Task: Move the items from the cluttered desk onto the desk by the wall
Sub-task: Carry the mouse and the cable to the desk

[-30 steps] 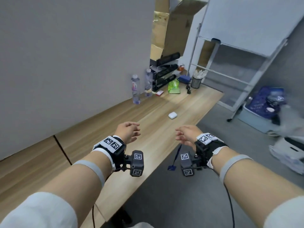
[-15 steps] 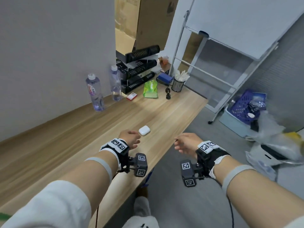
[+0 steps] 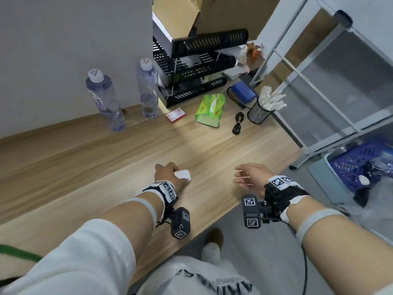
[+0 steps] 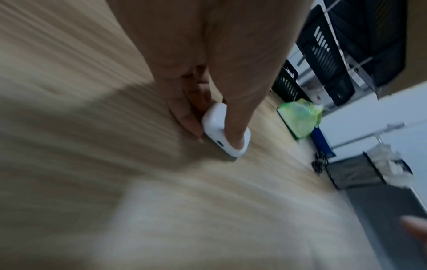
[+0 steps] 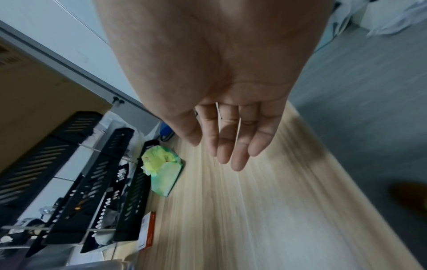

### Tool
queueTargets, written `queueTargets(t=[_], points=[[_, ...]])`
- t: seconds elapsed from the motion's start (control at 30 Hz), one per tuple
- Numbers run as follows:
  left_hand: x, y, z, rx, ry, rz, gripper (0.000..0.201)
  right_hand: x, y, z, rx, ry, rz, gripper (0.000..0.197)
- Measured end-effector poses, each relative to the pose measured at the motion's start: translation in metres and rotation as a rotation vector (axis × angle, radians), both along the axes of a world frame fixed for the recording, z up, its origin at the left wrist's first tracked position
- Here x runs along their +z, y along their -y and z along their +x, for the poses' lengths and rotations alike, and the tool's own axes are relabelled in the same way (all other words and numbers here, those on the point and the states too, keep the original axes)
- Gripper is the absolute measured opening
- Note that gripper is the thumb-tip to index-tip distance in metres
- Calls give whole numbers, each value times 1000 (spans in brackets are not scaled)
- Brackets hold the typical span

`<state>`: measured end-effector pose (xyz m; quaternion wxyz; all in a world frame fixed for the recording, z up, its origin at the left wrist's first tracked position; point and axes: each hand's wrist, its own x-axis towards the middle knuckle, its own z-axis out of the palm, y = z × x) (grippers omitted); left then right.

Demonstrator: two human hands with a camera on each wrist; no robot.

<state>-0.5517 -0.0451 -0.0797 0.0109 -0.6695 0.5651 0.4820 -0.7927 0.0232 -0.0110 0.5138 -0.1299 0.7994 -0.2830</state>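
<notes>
The person's left hand (image 3: 170,175) is down on the wooden desk (image 3: 85,167), near its front edge. Its thumb and fingers (image 4: 189,124) pinch a small white earbud case (image 4: 225,131) from both sides. The case still touches the desk top. In the head view, the white case (image 3: 182,174) peeks out at about 3 o'clock from the left hand.

The right hand (image 3: 253,174) hangs in the air over the front edge of the desk, at 3 o'clock from the left hand and apart from it. Its fingers (image 5: 233,146) are loose and nearly straight. It holds nothing and touches nothing.

Far back on the desk, at about 12 o'clock from the hands, stands a black tray rack (image 3: 197,67) by the wall. Two clear water bottles stand at 9 o'clock from the rack: one bottle (image 3: 105,101) farther left and the other bottle (image 3: 147,90) closer to the rack. A small red and white box (image 3: 175,114) lies flat in front of the rack. At 3 o'clock from the box lies a green tissue pack (image 3: 210,110). Past that is a curled black cable (image 3: 238,123), then a black mesh cup (image 3: 258,112) full of white sticks. A blue box (image 3: 243,92) lies behind the cup.
</notes>
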Motion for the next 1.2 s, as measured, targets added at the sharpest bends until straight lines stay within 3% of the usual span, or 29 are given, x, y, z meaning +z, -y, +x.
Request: queueTargets(t=[0.17, 0.4, 0.47, 0.6, 0.63, 0.7, 0.77, 0.93, 1.07, 1.13, 1.2], points=[[-9, 31, -38, 95, 24, -121, 41, -30, 50, -46, 138, 27, 71, 10], [-15, 38, -76, 471, 36, -94, 35, -58, 114, -109, 330, -42, 81, 12], [-12, 35, -83, 585, 5, -78, 38, -64, 130, -121, 367, -107, 61, 22], [4, 29, -95, 824, -117, -56, 37, -150, 177, -158, 416, -253, 33, 67], [9, 28, -100, 881, -171, -43, 35, -148, 182, -156, 425, -266, 46, 68], [16, 26, -106, 1014, -299, 13, 41, -96, 179, -139, 481, -315, 54, 66], [20, 26, -109, 1089, -370, 18, 46, -74, 182, -133, 511, -346, 90, 69], [27, 25, -114, 1195, -474, -7, 39, -93, 197, -146, 640, -350, 50, 53], [28, 25, -113, 1232, -536, 1, 31, -99, 200, -149, 691, -163, 86, 24], [31, 21, -110, 1235, -553, -9, 35, -80, 192, -134, 730, -67, 140, 21], [37, 14, -104, 1253, -551, -18, 35, -69, 183, -110, 751, 13, 188, 33]])
